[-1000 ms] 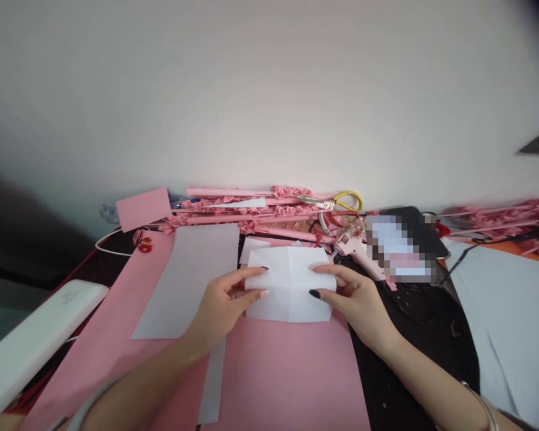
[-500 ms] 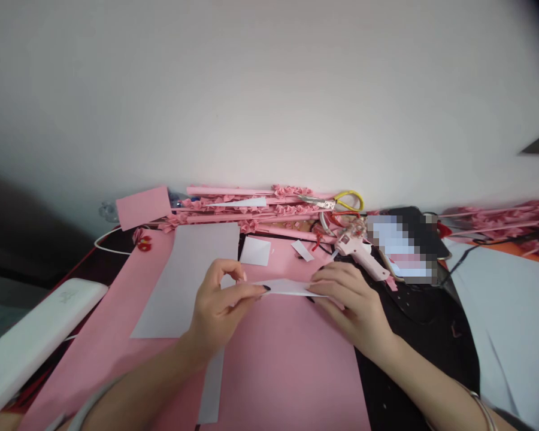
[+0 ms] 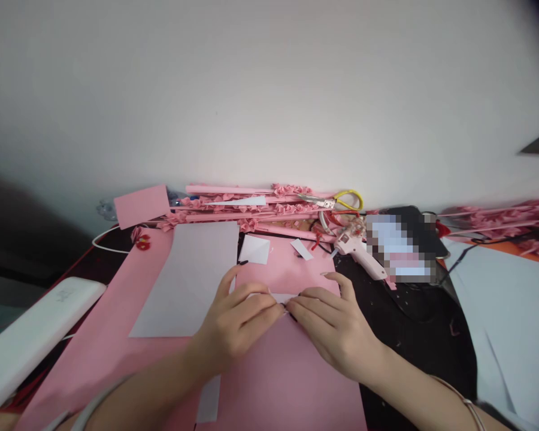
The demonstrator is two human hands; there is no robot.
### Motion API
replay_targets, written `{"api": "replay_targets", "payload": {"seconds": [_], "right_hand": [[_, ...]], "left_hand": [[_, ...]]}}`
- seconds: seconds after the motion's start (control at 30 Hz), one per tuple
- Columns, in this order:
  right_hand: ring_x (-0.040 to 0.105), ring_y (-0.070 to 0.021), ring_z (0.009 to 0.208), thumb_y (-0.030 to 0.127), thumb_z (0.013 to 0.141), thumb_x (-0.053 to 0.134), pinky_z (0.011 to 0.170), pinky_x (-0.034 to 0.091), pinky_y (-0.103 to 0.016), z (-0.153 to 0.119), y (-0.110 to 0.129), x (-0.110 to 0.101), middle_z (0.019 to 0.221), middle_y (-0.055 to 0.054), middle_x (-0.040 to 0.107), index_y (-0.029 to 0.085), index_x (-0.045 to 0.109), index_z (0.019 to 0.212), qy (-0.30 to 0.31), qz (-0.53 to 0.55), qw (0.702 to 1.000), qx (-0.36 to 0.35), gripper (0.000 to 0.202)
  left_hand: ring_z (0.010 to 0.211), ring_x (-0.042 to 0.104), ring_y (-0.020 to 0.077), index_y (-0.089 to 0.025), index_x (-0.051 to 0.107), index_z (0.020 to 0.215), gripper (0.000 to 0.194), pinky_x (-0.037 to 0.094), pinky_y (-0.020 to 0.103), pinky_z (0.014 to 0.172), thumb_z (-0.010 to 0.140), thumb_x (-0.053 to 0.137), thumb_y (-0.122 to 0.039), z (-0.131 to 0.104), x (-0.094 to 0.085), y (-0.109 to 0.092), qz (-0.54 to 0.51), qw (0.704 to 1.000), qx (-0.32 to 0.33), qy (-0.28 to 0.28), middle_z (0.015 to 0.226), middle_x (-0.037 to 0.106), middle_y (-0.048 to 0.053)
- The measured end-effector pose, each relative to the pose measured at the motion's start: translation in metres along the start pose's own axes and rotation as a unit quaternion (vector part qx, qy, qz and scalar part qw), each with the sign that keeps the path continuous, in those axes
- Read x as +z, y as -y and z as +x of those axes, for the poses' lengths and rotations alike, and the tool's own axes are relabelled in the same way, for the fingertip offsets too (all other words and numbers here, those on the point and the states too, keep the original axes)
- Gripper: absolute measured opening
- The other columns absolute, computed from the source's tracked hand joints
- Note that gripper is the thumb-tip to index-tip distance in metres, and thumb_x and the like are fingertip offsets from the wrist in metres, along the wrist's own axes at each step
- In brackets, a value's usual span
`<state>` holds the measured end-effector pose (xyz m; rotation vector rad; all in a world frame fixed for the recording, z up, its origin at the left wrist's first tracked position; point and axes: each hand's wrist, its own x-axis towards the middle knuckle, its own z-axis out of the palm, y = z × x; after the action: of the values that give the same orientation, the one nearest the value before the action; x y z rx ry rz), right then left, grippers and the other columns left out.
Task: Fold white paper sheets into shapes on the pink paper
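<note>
Between my two hands is a small folded piece of white paper point(image 3: 280, 297), mostly covered by my fingers. My left hand point(image 3: 239, 320) is closed on its left part, thumb and fingertips pressed together and one finger lifted away. From the other side my right hand point(image 3: 335, 326) pinches the paper, its index finger raised. Fingertips of both hands nearly meet at the middle of the paper. Underneath lies a large pink sheet point(image 3: 291, 383). Just beyond my left hand is a white paper square point(image 3: 255, 249) with creases.
A large white sheet point(image 3: 193, 281) lies left, with a white strip point(image 3: 209, 401) nearer me. Behind are pink paper-flower stems point(image 3: 224, 190), yellow-handled scissors point(image 3: 348, 200) and a glue gun point(image 3: 362, 258). A phone point(image 3: 399, 245) rests right, a white box-shaped device point(image 3: 45, 335) far left.
My hands have come closer together over the white paper and slightly nearer me. Their fingertips, formerly apart at its ends, now meet near its middle.
</note>
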<state>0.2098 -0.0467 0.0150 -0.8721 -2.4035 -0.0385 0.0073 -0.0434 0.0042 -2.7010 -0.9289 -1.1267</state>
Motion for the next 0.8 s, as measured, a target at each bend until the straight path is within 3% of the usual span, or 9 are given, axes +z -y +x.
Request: {"api": "replay_targets", "payload": {"seconds": [0.17,0.33,0.47,0.6,0.7,0.8], "right_hand": [[0.063,-0.0176,0.081,0.008,0.084,0.047,0.088,0.027,-0.043,-0.002,-0.011,-0.004,0.088,-0.003,0.071,0.018,0.059,0.099,-0.008,-0.01,1.0,0.002,0.022],[0.063,-0.0195,0.084,0.009,0.083,0.047,0.084,0.031,-0.041,-0.011,-0.048,-0.02,0.086,-0.004,0.07,0.02,0.061,0.095,-0.012,-0.049,0.997,0.062,0.021],[0.061,-0.0227,0.087,0.014,0.085,0.045,0.081,0.038,-0.04,-0.014,-0.06,-0.026,0.091,-0.007,0.068,0.022,0.061,0.101,-0.087,-0.073,0.982,0.15,0.024],[0.053,-0.0277,0.106,0.029,0.08,0.058,0.088,0.038,-0.045,-0.005,-0.037,-0.016,0.112,-0.01,0.062,0.021,0.053,0.117,-0.021,-0.003,0.999,0.04,0.038],[0.062,-0.019,0.086,0.012,0.085,0.048,0.083,0.042,-0.04,-0.001,-0.019,-0.007,0.095,-0.006,0.069,0.021,0.058,0.108,-0.011,0.03,0.999,-0.002,0.026],[0.063,-0.0179,0.078,0.008,0.085,0.046,0.075,0.047,-0.037,-0.003,-0.014,-0.003,0.089,-0.008,0.07,0.016,0.059,0.104,-0.023,0.057,0.998,-0.022,0.025]], "left_hand": [[0.074,0.058,0.0122,-0.019,0.062,0.088,0.021,0.026,0.045,0.102,0.08,0.052,-0.003,-0.002,0.001,0.007,0.035,0.999,0.005,-0.031,0.071,0.065,-0.002],[0.072,0.058,0.0121,-0.022,0.063,0.086,0.023,0.029,0.045,0.101,0.078,0.052,-0.003,-0.004,0.001,0.027,0.073,0.994,-0.018,-0.082,0.068,0.063,-0.003],[0.071,0.058,0.0126,-0.023,0.063,0.086,0.022,0.031,0.046,0.099,0.079,0.052,-0.005,-0.003,0.001,0.032,0.082,0.99,-0.04,-0.106,0.069,0.063,-0.002],[0.077,0.059,0.0123,-0.022,0.062,0.091,0.024,0.025,0.046,0.103,0.08,0.051,-0.004,0.0,0.0,0.02,0.053,0.998,0.002,-0.044,0.076,0.066,-0.002],[0.079,0.059,0.0129,-0.021,0.062,0.091,0.023,0.021,0.049,0.105,0.081,0.051,-0.003,0.002,-0.002,0.01,0.03,0.999,0.01,0.005,0.078,0.067,-0.002],[0.079,0.059,0.0136,-0.021,0.061,0.091,0.023,0.019,0.051,0.105,0.08,0.051,-0.003,0.004,-0.004,0.005,0.019,1.0,0.008,0.011,0.079,0.068,-0.002]]}}
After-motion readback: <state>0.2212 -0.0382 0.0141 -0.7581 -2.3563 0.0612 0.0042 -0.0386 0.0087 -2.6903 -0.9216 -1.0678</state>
